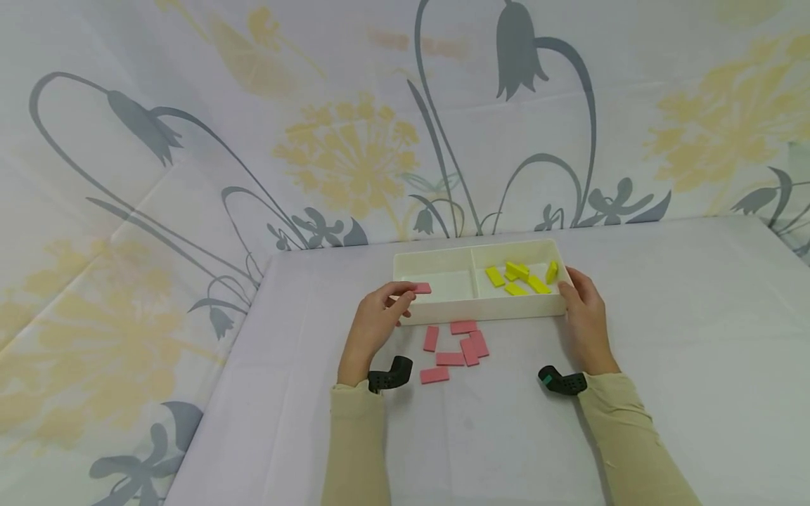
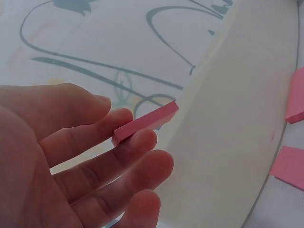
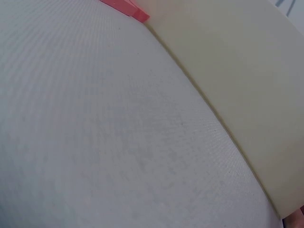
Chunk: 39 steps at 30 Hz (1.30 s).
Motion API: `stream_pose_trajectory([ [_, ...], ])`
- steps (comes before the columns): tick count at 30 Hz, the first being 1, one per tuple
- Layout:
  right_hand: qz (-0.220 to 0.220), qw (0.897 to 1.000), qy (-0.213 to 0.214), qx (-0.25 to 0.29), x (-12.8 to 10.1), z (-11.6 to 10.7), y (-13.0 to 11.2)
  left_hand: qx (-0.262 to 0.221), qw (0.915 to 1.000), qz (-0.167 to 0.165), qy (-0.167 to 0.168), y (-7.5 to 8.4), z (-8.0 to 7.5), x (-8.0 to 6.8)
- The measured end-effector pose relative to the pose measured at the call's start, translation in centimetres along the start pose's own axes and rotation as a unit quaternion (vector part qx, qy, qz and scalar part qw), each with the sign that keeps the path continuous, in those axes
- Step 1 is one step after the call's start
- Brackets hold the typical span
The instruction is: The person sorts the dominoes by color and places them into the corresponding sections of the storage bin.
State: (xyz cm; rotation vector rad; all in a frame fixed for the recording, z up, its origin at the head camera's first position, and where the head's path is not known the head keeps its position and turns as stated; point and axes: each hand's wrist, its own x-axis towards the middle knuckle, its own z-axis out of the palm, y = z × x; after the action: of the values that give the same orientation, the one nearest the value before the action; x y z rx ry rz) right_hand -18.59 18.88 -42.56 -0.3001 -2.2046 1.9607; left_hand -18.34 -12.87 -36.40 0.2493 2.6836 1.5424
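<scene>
My left hand (image 1: 373, 320) is at the front left corner of a white two-compartment box (image 1: 481, 309). It holds a pink rectangular block (image 2: 147, 122) between the index and middle fingertips, with the thumb apart from it. In the head view this pink block shows over the left compartment, close to the front rim. At the box's right end, my right hand (image 1: 585, 316) grips the wall, its thumb on the near corner. Several yellow blocks (image 1: 495, 276) lie in the right compartment, some tilted or stacked. In the right wrist view only a sliver of the right hand shows.
Several more pink blocks (image 1: 450, 359) lie scattered on the white-covered table (image 1: 493, 436) in front of the box, between the forearms. Behind the box hangs a flower-patterned cloth (image 1: 354, 154).
</scene>
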Motion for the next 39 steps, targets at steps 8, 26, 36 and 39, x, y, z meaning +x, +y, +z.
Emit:
stream_pose_trajectory([
  [8,-0.010,1.000,0.001,0.009,0.0,0.0,0.1,-0.009,0.9995,-0.022,-0.019,-0.1,0.4,0.0],
  [26,-0.012,1.000,0.001,0.010,0.1,0.0,0.2,-0.049,0.9949,-0.036,-0.081,0.2,2.3,0.5],
  [36,-0.016,1.000,0.003,-0.005,0.0,0.0,0.1,-0.040,0.9934,-0.039,-0.100,0.2,2.9,0.5],
  [39,-0.016,1.000,0.001,0.000,0.0,0.0,0.0,-0.044,0.9927,-0.046,-0.102,0.1,3.0,0.5],
])
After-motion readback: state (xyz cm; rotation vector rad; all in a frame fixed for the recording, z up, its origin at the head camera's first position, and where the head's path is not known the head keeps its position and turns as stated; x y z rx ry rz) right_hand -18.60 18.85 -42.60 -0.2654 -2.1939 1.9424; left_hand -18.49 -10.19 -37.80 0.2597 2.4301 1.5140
